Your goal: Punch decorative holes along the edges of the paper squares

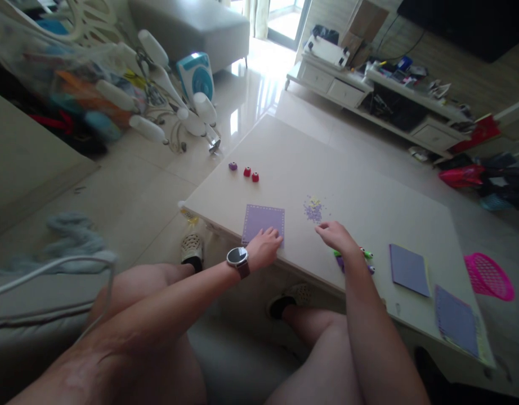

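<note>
A purple paper square (263, 218) with small holes punched along its edges lies near the table's front edge. My left hand (265, 245), with a watch on the wrist, rests on its lower right part with fingers spread. Just below a heap of purple and yellow paper bits (313, 211) is my right hand (332, 232), its fingers drawn together; whether they hold anything is too small to tell. Under my right forearm are green and purple punches (366, 254), partly hidden. Two red punches (247, 172) and a purple one (233, 166) stand farther back.
On the table's right lie a purple paper stack (408, 270) and another stack with punched edges (457, 320). A pink basket (490, 277) is beyond the right edge. A white lamp (175, 107) lies on the floor at the left.
</note>
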The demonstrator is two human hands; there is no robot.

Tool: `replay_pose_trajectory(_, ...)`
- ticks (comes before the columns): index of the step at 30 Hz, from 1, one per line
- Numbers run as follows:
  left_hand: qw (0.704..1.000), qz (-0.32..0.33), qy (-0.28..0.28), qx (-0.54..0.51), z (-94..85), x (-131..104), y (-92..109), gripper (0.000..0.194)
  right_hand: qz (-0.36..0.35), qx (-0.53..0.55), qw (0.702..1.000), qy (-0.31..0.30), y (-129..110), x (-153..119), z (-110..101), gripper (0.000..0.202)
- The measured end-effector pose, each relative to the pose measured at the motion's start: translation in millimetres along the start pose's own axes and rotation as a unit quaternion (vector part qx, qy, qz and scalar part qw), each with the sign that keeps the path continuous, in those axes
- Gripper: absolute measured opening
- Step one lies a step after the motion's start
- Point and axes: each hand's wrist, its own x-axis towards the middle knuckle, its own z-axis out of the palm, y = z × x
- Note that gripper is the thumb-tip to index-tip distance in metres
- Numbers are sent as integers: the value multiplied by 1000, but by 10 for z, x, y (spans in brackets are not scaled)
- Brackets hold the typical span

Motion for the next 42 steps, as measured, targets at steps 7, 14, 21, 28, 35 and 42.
replay_pose_trajectory(7,999,-17,41,0,-159,-32,56,37,-46,134,988,67,-533,61,204,12)
replay_pose_trajectory(14,974,6,181,-134,-308,-266,544,23,78,632,761,120,-1239,379,600,7)
replay_pose_trajectory(21,961,113,191,-164,-210,-870,1037,18,176,774,593,134,-1522,500,707,17)
replay_pose_trajectory(28,917,321,103,-213,-58,-1182,1253,14,196,805,544,129,-1596,536,704,16)
replay_pose_trajectory(35,928,237,193,-212,-111,-961,1053,30,196,819,515,163,-1513,477,607,18)
replay_pose_trajectory(42,887,399,197,-122,172,-1118,1205,22,196,828,488,196,-1474,459,591,19)
